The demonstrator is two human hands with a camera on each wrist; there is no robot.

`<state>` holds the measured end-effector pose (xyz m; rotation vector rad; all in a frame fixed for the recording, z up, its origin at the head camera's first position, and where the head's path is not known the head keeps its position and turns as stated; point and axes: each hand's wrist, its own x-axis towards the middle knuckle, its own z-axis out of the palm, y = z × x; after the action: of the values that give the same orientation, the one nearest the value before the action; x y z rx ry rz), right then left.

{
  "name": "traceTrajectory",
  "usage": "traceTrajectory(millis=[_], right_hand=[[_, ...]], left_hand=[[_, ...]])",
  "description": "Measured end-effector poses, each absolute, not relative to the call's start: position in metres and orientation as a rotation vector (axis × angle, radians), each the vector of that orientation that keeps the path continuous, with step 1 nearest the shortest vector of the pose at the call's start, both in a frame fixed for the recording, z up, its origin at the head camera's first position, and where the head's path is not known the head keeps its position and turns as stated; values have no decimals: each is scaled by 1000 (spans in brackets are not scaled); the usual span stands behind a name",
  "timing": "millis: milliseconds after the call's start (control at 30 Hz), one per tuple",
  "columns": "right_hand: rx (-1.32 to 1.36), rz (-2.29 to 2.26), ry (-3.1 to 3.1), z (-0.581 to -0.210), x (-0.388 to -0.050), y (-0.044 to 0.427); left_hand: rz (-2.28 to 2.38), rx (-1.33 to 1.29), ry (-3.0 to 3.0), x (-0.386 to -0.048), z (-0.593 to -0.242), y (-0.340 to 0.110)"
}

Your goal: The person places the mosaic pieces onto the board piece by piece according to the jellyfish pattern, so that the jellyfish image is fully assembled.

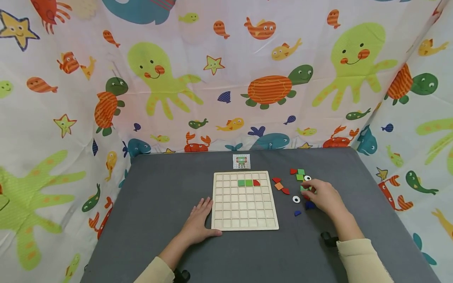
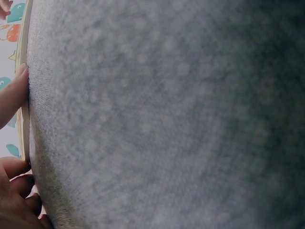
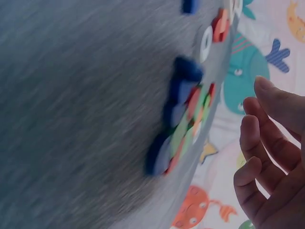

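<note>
A pale wooden grid board (image 1: pixel 235 214) lies on the grey table. In its second row sit two green squares (image 1: pixel 245 183) and a red rounded piece (image 1: pixel 256 182). My left hand (image 1: pixel 198 224) rests at the board's lower left corner, thumb by the near edge and fingers along the left side. Over the loose pieces to the right hovers my right hand (image 1: pixel 326 196). Its fingers (image 3: pixel 271 138) are loosely bent in the right wrist view, with nothing visible between them. Below it are blue pieces (image 3: pixel 178 95), green squares (image 1: pixel 300 174) and a white ring (image 1: pixel 296 199).
A small card with a robot picture (image 1: pixel 242 161) lies beyond the board. Between board and right hand are red pieces (image 1: pixel 285 191) and an orange square (image 1: pixel 278 186). A sea-animal curtain (image 1: pixel 226 47) borders the table (image 1: pixel 159 188) at the back and sides.
</note>
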<state>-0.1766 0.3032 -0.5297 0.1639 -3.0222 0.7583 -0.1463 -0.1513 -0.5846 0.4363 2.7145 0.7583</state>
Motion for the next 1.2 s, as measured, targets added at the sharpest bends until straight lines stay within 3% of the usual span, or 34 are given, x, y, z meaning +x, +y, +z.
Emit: traceTrajectory(millis=[500, 1200], right_hand=[[37, 740, -3145, -550, -159, 337], [37, 664, -3209, -555, -160, 330]], left_hand=[[765, 427, 2701, -146, -582, -149], [763, 435, 2707, -146, -581, -151]])
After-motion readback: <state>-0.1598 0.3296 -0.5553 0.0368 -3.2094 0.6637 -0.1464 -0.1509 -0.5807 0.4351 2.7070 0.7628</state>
